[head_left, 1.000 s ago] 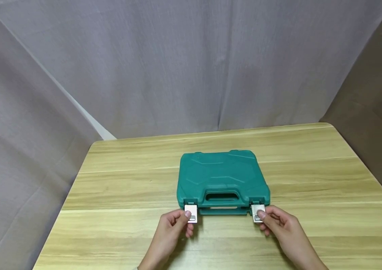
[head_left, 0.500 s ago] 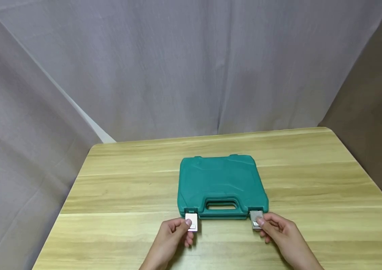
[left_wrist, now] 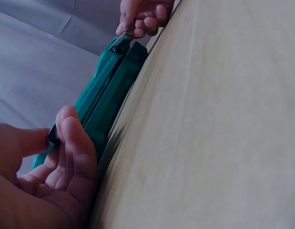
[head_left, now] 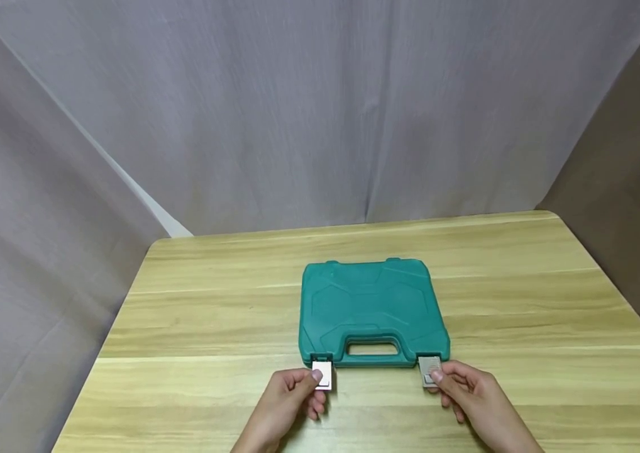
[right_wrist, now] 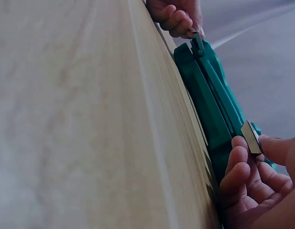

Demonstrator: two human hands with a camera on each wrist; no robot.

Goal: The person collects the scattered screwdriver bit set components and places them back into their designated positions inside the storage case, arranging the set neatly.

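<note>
Left hand [head_left: 286,399]: nearest the camera, thumb and curled fingers pinching the left latch [head_left: 322,374] of the case; the wrist view shows the thumb on top and the forefinger folded under the metal tab.
Right hand [head_left: 469,393]: likewise curled, pinching the right latch [head_left: 429,369] between thumb and forefinger – the tab stands clear of the case's edge in the right wrist view.
Latches: both silvery tabs stick out from the near edge toward the person, apparently flipped away from the lid rather than lying flat against it.
Case [head_left: 373,308]: a green plastic tool case, lying flat about the middle of the desk [head_left: 524,327], handle cut-out on the near side between the two latches; the lid looks down, the two halves together.
Step in hand: by my reading, working the two latches at once – whether they are fully free of their catches I cannot tell.
Next move calls for: judging from the grip, even action on both tabs together, without sliding the light case across the smooth wood.
Beyond: grey cloth hung behind and beside the desk.
</note>
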